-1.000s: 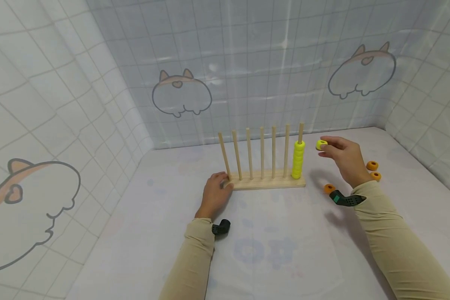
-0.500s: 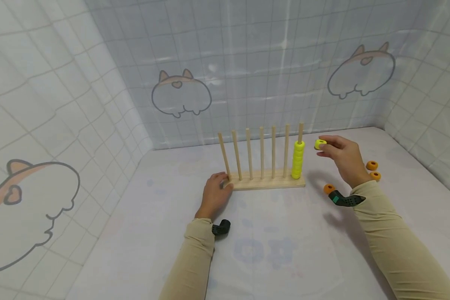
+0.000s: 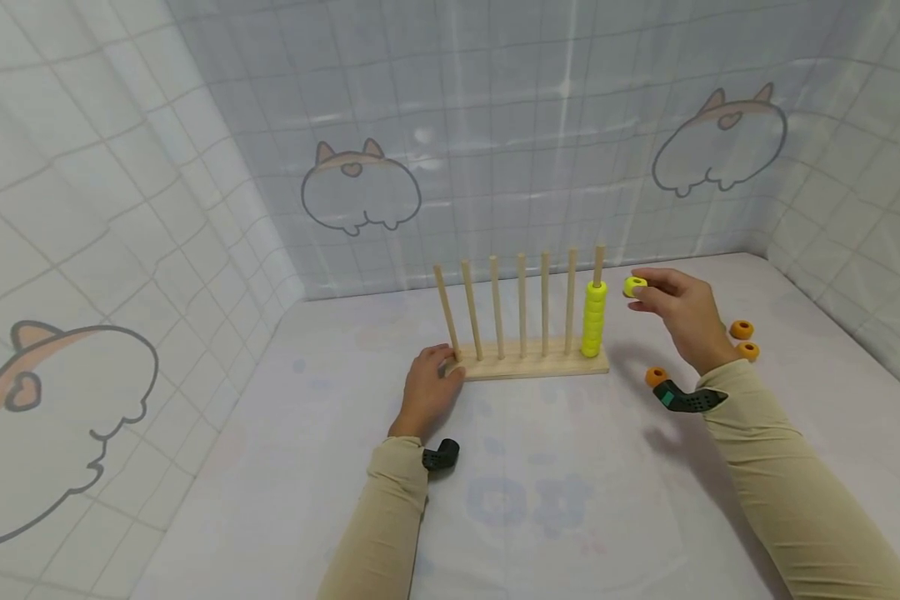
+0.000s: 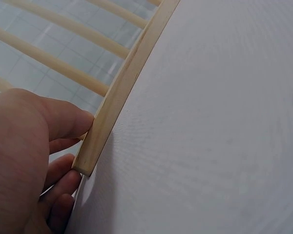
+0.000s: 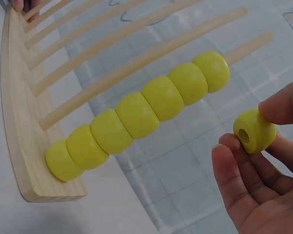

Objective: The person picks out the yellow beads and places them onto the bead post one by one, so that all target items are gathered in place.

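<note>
A wooden peg rack (image 3: 532,365) stands upright, several thin pegs rising from its flat base. Yellow beads (image 3: 593,320) are stacked on its rightmost peg, whose bare tip sticks out above them. My left hand (image 3: 427,385) holds the base's left end; the left wrist view shows the thumb on the near side of the wood and fingers beyond the end. To the right of the stack, apart from the peg, my right hand (image 3: 678,308) pinches a loose yellow bead (image 5: 255,130) between thumb and fingers. The bead's hole shows in the right wrist view.
Two orange beads (image 3: 742,329) lie on the table at the right. Another orange bead (image 3: 656,377) sits near the right wrist camera (image 3: 686,397). A tile-patterned sheet with cartoon animals forms the back wall (image 3: 495,125) and sides.
My right hand has shifted slightly left with the yellow bead, closer to the rightmost peg. The left hand stays on the end of the rack.
</note>
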Demonstrator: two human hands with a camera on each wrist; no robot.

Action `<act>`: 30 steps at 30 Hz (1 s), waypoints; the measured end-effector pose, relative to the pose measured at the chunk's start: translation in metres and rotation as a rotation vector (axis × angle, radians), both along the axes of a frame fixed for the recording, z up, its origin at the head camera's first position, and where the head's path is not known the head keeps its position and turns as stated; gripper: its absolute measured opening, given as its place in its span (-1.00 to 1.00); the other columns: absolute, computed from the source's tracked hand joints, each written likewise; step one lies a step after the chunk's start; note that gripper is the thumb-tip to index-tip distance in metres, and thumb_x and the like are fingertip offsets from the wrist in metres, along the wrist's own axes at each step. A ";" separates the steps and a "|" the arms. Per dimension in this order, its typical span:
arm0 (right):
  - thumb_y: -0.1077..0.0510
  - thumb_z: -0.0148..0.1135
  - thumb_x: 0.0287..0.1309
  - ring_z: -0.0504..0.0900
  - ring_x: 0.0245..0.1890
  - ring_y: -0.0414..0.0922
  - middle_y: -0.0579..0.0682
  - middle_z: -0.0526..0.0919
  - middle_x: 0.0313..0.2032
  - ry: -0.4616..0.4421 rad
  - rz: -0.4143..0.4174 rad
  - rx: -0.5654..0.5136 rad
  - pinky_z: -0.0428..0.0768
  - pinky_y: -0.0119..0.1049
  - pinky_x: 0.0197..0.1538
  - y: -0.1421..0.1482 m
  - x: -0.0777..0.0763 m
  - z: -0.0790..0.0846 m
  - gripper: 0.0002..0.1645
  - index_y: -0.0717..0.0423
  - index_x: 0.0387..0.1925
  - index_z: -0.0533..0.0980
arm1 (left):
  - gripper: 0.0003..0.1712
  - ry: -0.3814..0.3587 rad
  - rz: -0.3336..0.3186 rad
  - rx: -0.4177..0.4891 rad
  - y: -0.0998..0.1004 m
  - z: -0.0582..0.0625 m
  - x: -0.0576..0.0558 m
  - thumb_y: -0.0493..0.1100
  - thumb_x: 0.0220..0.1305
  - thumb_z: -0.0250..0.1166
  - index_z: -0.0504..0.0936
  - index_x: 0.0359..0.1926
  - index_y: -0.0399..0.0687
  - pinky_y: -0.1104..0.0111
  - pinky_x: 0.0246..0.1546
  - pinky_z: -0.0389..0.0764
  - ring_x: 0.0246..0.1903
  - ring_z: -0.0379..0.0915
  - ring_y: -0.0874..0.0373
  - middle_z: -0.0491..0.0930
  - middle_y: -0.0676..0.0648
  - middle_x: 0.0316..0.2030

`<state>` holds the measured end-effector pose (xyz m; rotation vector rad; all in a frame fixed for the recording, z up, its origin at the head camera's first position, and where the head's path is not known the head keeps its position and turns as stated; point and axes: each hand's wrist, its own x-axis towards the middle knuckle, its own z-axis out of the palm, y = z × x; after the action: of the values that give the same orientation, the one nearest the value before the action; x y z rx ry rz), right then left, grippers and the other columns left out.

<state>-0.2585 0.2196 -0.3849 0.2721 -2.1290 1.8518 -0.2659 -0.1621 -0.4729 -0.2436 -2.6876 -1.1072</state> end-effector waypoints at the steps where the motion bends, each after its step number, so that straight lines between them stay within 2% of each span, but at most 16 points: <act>1: 0.13 0.24 0.38 0.66 -0.12 -0.21 0.04 0.59 -0.04 0.002 0.001 0.000 0.64 -0.45 -0.05 0.000 0.000 0.000 -0.53 0.34 0.19 0.49 | -0.50 -0.002 0.003 -0.002 0.000 -0.001 0.000 -0.09 0.34 0.27 0.58 0.24 -0.19 0.02 0.34 0.27 0.34 0.26 -0.11 0.43 -0.14 0.30; 15: 0.12 0.23 0.39 0.67 -0.11 -0.20 0.02 0.60 -0.04 0.013 0.018 0.009 0.63 -0.44 -0.03 -0.002 0.001 0.003 -0.51 0.33 0.21 0.48 | -0.52 0.000 0.004 -0.001 0.000 -0.001 -0.002 -0.10 0.34 0.27 0.59 0.23 -0.18 0.02 0.33 0.28 0.34 0.26 -0.11 0.43 -0.13 0.30; 23: 0.07 0.24 0.38 0.66 -0.09 -0.19 0.05 0.60 -0.01 0.016 0.025 0.041 0.62 -0.43 0.00 -0.003 0.003 0.004 -0.49 0.27 0.24 0.49 | -0.53 0.017 -0.004 -0.006 0.001 0.001 0.000 -0.13 0.33 0.29 0.60 0.21 -0.22 0.00 0.33 0.29 0.33 0.27 -0.14 0.44 -0.16 0.29; 30: 0.08 0.26 0.37 0.67 -0.10 -0.19 0.04 0.61 -0.02 0.014 0.030 0.029 0.62 -0.43 -0.01 -0.003 0.002 0.004 -0.49 0.27 0.23 0.49 | -0.52 -0.004 0.001 0.006 0.001 0.002 0.001 -0.12 0.34 0.29 0.59 0.22 -0.21 0.02 0.34 0.27 0.35 0.26 -0.12 0.43 -0.14 0.30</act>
<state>-0.2561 0.2165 -0.3805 0.3250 -2.1553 1.8314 -0.2651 -0.1609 -0.4704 -0.2393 -2.6876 -1.1162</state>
